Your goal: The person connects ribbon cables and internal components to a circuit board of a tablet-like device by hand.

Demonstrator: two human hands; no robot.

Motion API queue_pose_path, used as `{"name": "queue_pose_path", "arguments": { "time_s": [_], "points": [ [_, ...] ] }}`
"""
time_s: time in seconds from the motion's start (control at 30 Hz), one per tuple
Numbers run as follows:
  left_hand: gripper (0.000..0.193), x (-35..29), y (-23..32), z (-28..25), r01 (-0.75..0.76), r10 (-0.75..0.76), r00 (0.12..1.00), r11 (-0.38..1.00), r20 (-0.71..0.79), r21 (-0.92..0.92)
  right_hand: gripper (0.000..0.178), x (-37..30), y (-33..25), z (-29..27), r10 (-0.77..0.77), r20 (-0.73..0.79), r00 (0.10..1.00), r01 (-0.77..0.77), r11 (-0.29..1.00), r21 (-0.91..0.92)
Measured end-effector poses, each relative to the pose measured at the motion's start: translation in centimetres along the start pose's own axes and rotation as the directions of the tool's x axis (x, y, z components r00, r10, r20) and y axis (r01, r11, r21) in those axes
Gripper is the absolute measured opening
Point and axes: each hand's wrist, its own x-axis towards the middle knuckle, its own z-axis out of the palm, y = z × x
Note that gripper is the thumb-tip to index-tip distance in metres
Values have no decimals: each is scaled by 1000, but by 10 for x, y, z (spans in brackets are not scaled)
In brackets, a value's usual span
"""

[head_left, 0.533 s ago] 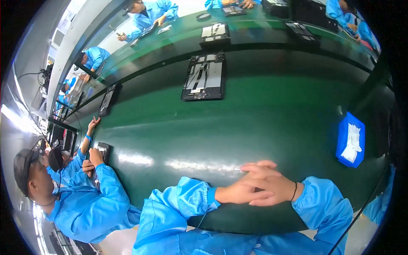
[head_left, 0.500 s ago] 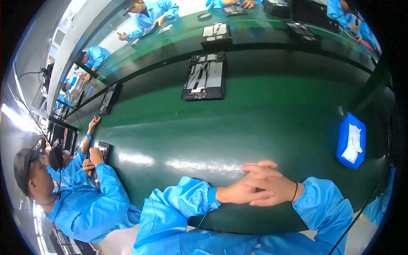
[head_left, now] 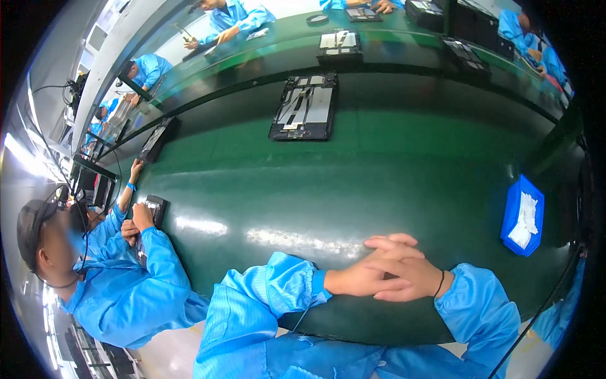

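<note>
The step in hand looks like a pause: the left hand [head_left: 355,278] and right hand [head_left: 415,278] are laced together above the near edge of the green bench [head_left: 410,170], clamped on no object. Their visible fingers are loosely crossed and nearly straight, the right hand's lying over the left's; some fingertips are hidden.

The tablet [head_left: 320,104], its inner parts showing, lies flat on the far side of the bench, left of the hands and well apart from them. A blue tray [head_left: 521,185] with white pieces in it sits to the right. On the left, a co-worker [head_left: 132,284] bends over a dark device [head_left: 154,208].

As a judgement, any handling calls first for unlacing the fingers; reaching the tablet would mean stretching far and left, reaching the tray would mean going right.
</note>
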Motion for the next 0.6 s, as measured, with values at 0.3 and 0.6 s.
{"name": "queue_pose_path", "arguments": {
  "time_s": [0.3, 0.6],
  "points": [
    [36, 3, 5, -2, 5, -6, 1000, 998, 8, 70, 63, -2, 1, -1, 3, 18, 1000, -3, 1000, 3],
    [43, 4, 10, 1, 137, -137, 990, 991, 20, 5, 63, -2, 3, 2, -15, -11, 1000, 15, 999, 29]
  ]
}}
